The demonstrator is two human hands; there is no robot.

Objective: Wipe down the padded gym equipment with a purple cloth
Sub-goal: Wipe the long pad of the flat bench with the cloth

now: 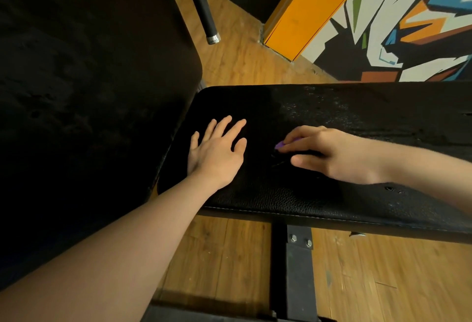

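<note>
- Padding on the black, pebble-grained leatherette gym bench pad carries both hands; a stitched seam runs along its near edge, and its surface beyond the right hand looks scuffed and speckled.
- Left hand lies flat on the pad, fingers straight and spread, holding nothing.
- Right hand curls over a purple cloth; only one small purple corner peeks out past its fingertips.
- One larger black padded backrest rises just left of the left hand.
- Below the wrists, a black metal frame post with two bolts stands on the wood-plank floor.
</note>
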